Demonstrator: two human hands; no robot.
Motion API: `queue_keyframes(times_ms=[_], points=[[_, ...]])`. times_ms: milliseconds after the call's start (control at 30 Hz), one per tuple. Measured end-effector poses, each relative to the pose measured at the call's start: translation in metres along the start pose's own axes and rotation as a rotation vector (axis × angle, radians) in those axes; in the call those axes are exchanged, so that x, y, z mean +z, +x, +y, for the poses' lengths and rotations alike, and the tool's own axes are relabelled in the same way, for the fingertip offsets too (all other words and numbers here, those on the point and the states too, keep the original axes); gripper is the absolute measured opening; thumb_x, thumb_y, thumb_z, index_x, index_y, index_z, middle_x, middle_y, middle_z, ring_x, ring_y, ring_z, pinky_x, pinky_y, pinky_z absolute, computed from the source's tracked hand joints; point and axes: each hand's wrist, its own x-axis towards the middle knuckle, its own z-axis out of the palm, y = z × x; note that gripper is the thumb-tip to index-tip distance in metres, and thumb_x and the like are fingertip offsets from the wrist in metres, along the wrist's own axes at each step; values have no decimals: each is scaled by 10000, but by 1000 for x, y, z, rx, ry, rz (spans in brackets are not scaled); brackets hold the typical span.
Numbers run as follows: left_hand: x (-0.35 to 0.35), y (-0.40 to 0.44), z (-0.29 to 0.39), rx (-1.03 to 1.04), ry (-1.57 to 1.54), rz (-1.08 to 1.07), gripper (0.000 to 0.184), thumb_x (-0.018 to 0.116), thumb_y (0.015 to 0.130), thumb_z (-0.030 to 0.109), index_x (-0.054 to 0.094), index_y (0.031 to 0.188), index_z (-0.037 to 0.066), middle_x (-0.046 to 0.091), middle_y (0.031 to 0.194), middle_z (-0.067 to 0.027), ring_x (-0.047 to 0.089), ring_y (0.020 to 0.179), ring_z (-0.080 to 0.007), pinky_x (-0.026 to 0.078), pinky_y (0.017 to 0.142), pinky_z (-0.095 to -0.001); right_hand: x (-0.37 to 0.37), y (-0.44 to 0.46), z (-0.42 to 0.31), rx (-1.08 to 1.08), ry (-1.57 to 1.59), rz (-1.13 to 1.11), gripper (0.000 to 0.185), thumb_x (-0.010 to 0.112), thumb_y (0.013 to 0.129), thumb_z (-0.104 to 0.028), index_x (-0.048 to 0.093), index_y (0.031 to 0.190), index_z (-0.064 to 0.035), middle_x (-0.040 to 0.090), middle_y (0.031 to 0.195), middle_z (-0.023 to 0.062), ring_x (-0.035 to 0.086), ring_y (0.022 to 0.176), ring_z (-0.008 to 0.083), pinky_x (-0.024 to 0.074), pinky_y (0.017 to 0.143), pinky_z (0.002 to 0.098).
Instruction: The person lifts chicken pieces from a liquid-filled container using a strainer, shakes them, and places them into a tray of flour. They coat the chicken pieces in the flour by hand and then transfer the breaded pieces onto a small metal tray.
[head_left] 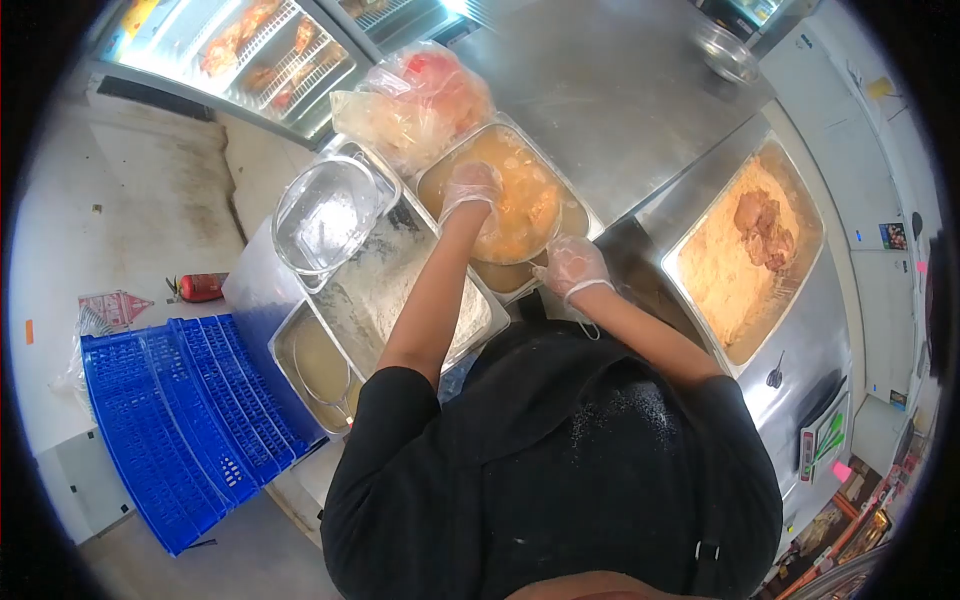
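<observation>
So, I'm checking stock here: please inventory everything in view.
middle tray: one, silver, centre
food pieces: uncounted, orange, in middle tray
powder tray: one, silver, left of middle tray
small tray: one, silver, lower left
round vessel: one, silvery, beside powder tray
plastic bagging: uncounted, clear, beyond middle tray
crumb tray: one, silver, right
meat: uncounted, brownish, in crumb tray
bowl: one, silver, far right
worktop: uncounted, silver, beyond middle tray
display case: uncounted, pale, far left
crates: uncounted, blue, left
extinguisher: one, red, left
likely scale: one, pale, lower right
units: several, white, right edge
clutter: uncounted, mixed, lower right
torso: one, in black, bottom
left hand: one, clear glove, at middle tray
right hand: one, clear glove, by its near edge
</observation>
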Motion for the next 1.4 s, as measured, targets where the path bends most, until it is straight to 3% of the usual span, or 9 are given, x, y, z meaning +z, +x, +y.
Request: queue_keyframes(times_ms=[67,200,367,467,533,633,1033,1167,1400], points=[[-2,0,-3,61,44,-29,238,580,885,239,748,923,74,722,974,-170,704,932,-322,563,798,-417,-12,0,-5,117,3,-143,494,676,849,-477,686,1028,-17,692,1079,162,652,1047,305,510,911,403],[-69,-26,9,-166,-200,27,263,587,870,289,747,979,111,717,1047,-159,688,974,-329,549,847,-403,-6,4,-6,145,58,-166,488,658,860,-480,691,1014,-18,692,1059,157,657,1033,301,508,918,386],[-70,-44,-19,-153,-358,264,299,616,849,305,738,1024,95,714,1020,-189,678,970,-370,538,855,-435,14,13,-1,132,74,-76,288,647,807,-268,731,934,-23,718,965,174,688,974,320,545,862,399],[-59,-51,-37,-76,-386,367,236,632,850,212,752,1020,102,737,911,-144,709,843,-297,547,778,-383,10,12,-5,199,182,-75,237,621,799,-198,714,907,-9,705,970,199,681,983,346,539,862,425],[-63,-69,-38,-240,-700,410,173,662,847,132,759,985,93,737,826,-76,681,738,-181,528,699,-320,20,12,-3,210,234,-55,227,616,803,-184,699,918,-7,699,971,210,676,977,364,533,860,444],[-48,-79,-53,-356,-703,346,144,697,838,102,762,965,82,723,806,-30,624,719,-101,499,667,-280,34,12,4,211,329,-13,212,609,807,-162,669,944,-11,689,973,229,667,964,394,523,852,473],[-52,-92,-65,-390,-915,351,149,673,888,76,750,1011,40,739,903,-59,663,811,-123,524,742,-277,51,-1,13,172,413,124,216,662,795,-184,612,957,-49,689,895,207,667,857,416,528,777,506],[-41,-89,-72,-360,-934,432,159,694,850,103,762,983,48,742,830,-64,649,720,-122,515,677,-293,66,-5,22,86,508,244,212,679,785,-179,594,937,-59,678,845,202,666,813,415,532,720,497],[-58,-82,-68,-371,-813,265,234,655,894,144,741,1098,66,747,1028,-114,696,932,-189,535,829,-319,46,-11,15,127,646,218,189,668,786,-152,575,918,-53,657,816,202,656,807,417,522,695,487]])
